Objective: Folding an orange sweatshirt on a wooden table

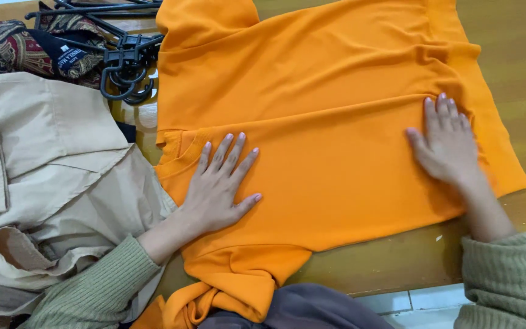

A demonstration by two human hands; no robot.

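orange t-shirt (336, 122) lies spread out on a brown wooden table (518, 55) and fills the middle of the view. it is partly folded, with one fold line running across it from side to side. one sleeve hangs over the near edge of the table. the left hand (217, 186) lies flat on the shirt near the collar, fingers spread wide apart, gripping nothing. the right hand (448, 146) lies flat near the other end of the shirt, fingers close together, also gripping nothing. both arms wear green knit sleeves (506, 280). just beside the shirt, on the left, a beige shirt (50, 183) lies rumpled. behind it sit black hangers (126, 61) in a bunch, and a dark red patterned cloth (13, 45) is in the far corner.
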